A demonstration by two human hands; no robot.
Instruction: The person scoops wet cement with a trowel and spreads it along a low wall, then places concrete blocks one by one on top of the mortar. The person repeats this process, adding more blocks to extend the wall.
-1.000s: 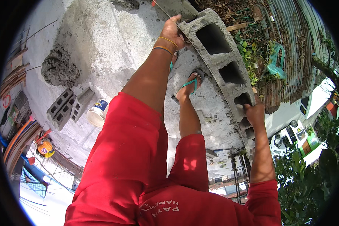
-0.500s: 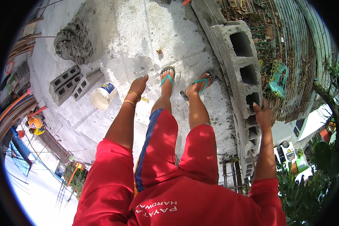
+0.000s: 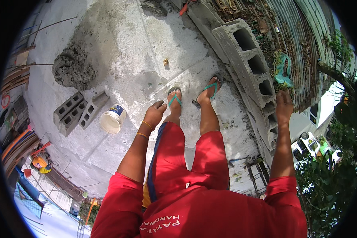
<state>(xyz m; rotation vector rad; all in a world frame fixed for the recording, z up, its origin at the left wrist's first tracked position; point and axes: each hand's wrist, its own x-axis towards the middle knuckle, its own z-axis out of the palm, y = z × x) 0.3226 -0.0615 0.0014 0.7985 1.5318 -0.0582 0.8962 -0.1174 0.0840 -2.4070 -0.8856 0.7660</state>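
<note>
My left hand (image 3: 154, 115) hangs over the concrete floor with its fingers curled in, and nothing shows in it. Two bands circle that wrist. On the right, my right hand (image 3: 284, 109) is beside the outer edge of a low hollow-block wall, fingers stretched forward and off the block. A grey hollow concrete block (image 3: 251, 53) lies along the top of this wall, its open cells facing up. Further cells of the wall (image 3: 272, 126) continue towards me, partly shaded. To the left of my feet, a white bucket (image 3: 117, 116) with a blue label stands tilted.
Wet mortar (image 3: 73, 69) is heaped at the far left. Several loose hollow blocks (image 3: 70, 114) lie before it. Beyond the wall are corrugated metal sheets (image 3: 301, 67), dry leaves and a green plastic piece (image 3: 283, 71). Steel bars (image 3: 259, 174) stand near my right side.
My right hand has let go of the wall block's edge and now hangs just outside it. The left hand has moved slightly nearer to me. The view has shifted.
</note>
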